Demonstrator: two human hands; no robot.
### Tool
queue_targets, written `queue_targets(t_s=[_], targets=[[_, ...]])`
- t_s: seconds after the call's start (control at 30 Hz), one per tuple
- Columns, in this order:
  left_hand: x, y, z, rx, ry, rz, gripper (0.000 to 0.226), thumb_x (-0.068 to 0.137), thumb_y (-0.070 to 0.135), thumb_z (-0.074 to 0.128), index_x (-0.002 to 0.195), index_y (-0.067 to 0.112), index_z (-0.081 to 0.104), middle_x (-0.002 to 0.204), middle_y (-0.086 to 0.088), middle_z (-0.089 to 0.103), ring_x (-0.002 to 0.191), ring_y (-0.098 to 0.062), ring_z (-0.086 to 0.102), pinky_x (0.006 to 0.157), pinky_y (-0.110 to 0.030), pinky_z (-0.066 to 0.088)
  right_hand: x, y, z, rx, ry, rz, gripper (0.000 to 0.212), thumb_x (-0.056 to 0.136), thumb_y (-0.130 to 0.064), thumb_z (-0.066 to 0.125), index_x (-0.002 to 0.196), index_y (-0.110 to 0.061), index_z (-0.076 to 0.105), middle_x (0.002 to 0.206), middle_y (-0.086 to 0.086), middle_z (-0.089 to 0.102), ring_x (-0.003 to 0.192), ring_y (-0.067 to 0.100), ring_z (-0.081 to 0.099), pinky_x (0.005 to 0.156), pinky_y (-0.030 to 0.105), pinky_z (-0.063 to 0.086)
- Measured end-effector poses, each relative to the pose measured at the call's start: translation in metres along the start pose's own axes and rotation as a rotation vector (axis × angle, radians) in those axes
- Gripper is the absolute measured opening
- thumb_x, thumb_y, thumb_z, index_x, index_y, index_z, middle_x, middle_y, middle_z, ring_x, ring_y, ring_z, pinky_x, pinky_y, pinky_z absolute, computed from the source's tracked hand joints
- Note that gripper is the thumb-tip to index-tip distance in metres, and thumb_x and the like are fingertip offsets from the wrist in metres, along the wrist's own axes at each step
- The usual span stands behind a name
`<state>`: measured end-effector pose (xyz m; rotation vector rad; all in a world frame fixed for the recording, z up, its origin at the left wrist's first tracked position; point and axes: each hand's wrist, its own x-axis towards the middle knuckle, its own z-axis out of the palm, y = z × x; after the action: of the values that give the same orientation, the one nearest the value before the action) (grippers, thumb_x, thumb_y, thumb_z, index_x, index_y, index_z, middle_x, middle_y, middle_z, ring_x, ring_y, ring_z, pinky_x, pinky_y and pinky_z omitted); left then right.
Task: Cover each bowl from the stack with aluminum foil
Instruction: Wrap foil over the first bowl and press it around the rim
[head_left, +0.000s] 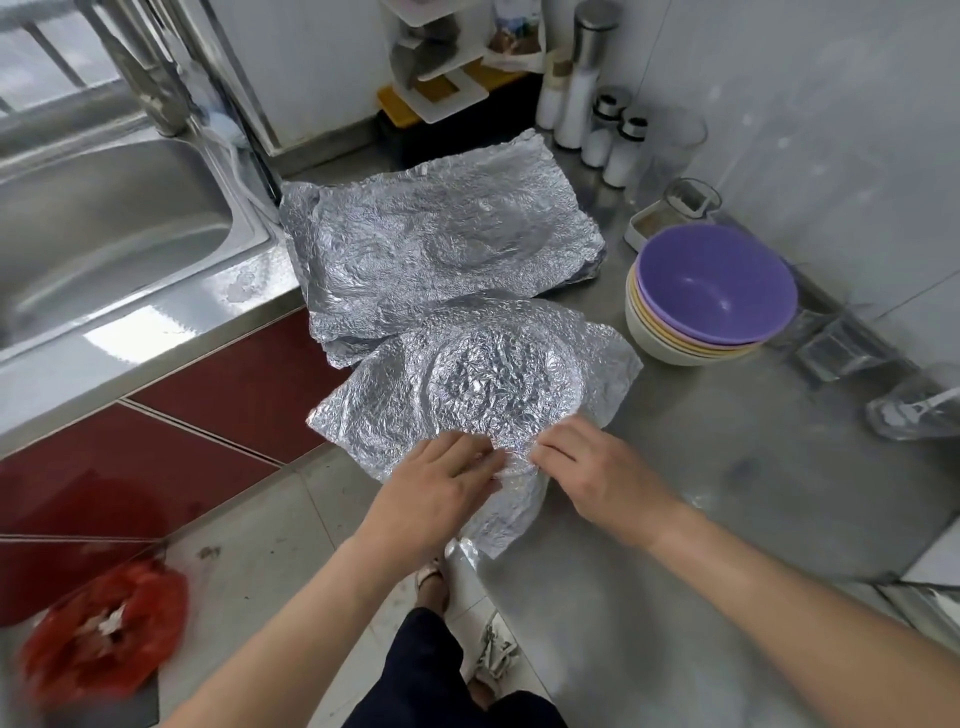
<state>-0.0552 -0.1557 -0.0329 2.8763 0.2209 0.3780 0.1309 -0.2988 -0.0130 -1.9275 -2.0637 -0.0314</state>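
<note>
The left hand (441, 486) and right hand (597, 478) pinched the foil (363, 415) at the near rim of the covered bowl (488, 379), just past their fingertips, and the stack of bowls (711, 296) sat farther off, nearer the right hand.

off-task sights round the bench (727, 467)

steel sink (104, 223) sits left, faucet (156, 88) behind it. white rack (441, 78) at the back wall, shakers (621, 150) lined up just beside. clear glasses (831, 343) far right. red bag (104, 634) down on the floor.
</note>
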Motion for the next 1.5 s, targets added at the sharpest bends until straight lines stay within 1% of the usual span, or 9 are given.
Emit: queue_targets(t_s=[0.13,0.27,0.57,0.73,0.87,1.03,1.13,1.27,1.5], targets=[[-0.005,0.004,-0.005,-0.014,0.013,0.015,0.033,0.101,0.034,0.048,0.122,0.016,0.067,0.117,0.0,0.062,0.102,-0.022,0.057,0.081,-0.036,0.051,-0.001,0.002,-0.006,-0.011,-0.032,-0.05,0.028,0.081,0.002,0.04,0.091,-0.005,0.065,0.092,0.008,0.061,0.086,0.028,0.057,0.073,0.036,0.053],[-0.011,0.008,-0.011,-0.038,0.037,-0.015,0.031,0.1,0.033,0.051,0.119,0.015,0.068,0.115,-0.002,0.062,0.101,-0.023,0.057,0.082,-0.037,0.052,-0.007,0.003,-0.001,0.029,-0.024,-0.04,0.025,0.083,0.002,0.048,0.099,-0.005,0.066,0.099,0.008,0.061,0.093,0.026,0.055,0.081,0.034,0.052],[-0.008,-0.003,-0.005,0.019,0.101,0.057,0.023,0.087,0.022,0.067,0.108,0.014,0.075,0.097,-0.001,0.066,0.089,-0.018,0.054,0.077,-0.025,0.045,-0.01,0.005,0.009,0.011,0.098,-0.055,0.018,0.088,0.002,0.053,0.094,-0.005,0.069,0.095,0.008,0.065,0.089,0.027,0.058,0.077,0.035,0.054],[-0.002,0.003,-0.004,0.036,0.027,0.049,0.037,0.067,0.021,0.09,0.099,0.013,0.076,0.09,0.001,0.065,0.082,-0.019,0.057,0.075,-0.027,0.044,-0.005,0.007,0.002,0.047,0.054,-0.035,0.024,0.08,0.005,0.049,0.088,-0.006,0.069,0.089,0.006,0.063,0.088,0.024,0.054,0.071,0.034,0.053],[0.003,0.017,-0.013,0.019,0.058,-0.049,0.03,0.071,0.019,0.082,0.099,0.012,0.074,0.091,-0.001,0.065,0.081,-0.021,0.059,0.073,-0.029,0.047,-0.007,0.003,-0.012,0.175,-0.04,0.113,0.019,0.084,-0.007,0.065,0.102,-0.01,0.069,0.102,0.002,0.061,0.096,0.022,0.055,0.08,0.032,0.051],[0.005,0.021,-0.018,-0.009,0.074,-0.062,0.03,0.09,0.035,0.051,0.094,0.017,0.076,0.088,0.003,0.064,0.08,-0.017,0.057,0.068,-0.024,0.047,-0.007,-0.021,-0.008,0.179,-0.013,0.147,0.012,0.08,-0.013,0.076,0.091,-0.011,0.07,0.095,0.001,0.061,0.088,0.021,0.057,0.068,0.032,0.054],[0.006,0.018,-0.015,0.014,0.085,-0.025,0.024,0.092,0.029,0.054,0.091,0.017,0.076,0.085,0.004,0.064,0.077,-0.017,0.056,0.069,-0.023,0.041,-0.002,-0.028,0.002,0.135,-0.006,0.154,0.017,0.076,-0.006,0.077,0.09,-0.012,0.068,0.094,0.0,0.061,0.087,0.021,0.055,0.062,0.032,0.052],[0.006,0.021,-0.007,0.014,0.09,0.014,0.02,0.092,0.023,0.057,0.089,0.013,0.074,0.084,0.001,0.063,0.074,-0.018,0.056,0.065,-0.03,0.048,-0.002,-0.024,0.011,0.148,-0.03,0.132,0.024,0.076,-0.001,0.073,0.095,-0.013,0.066,0.095,0.001,0.059,0.09,0.021,0.053,0.06,0.032,0.053],[0.016,0.05,0.005,-0.04,0.057,-0.175,0.017,0.093,0.027,0.059,0.091,0.017,0.072,0.086,0.002,0.061,0.076,-0.018,0.052,0.063,-0.034,0.05,-0.004,0.007,0.002,0.047,-0.067,-0.032,0.018,0.077,0.005,0.064,0.088,-0.009,0.066,0.089,0.004,0.058,0.087,0.023,0.054,0.067,0.033,0.053]])
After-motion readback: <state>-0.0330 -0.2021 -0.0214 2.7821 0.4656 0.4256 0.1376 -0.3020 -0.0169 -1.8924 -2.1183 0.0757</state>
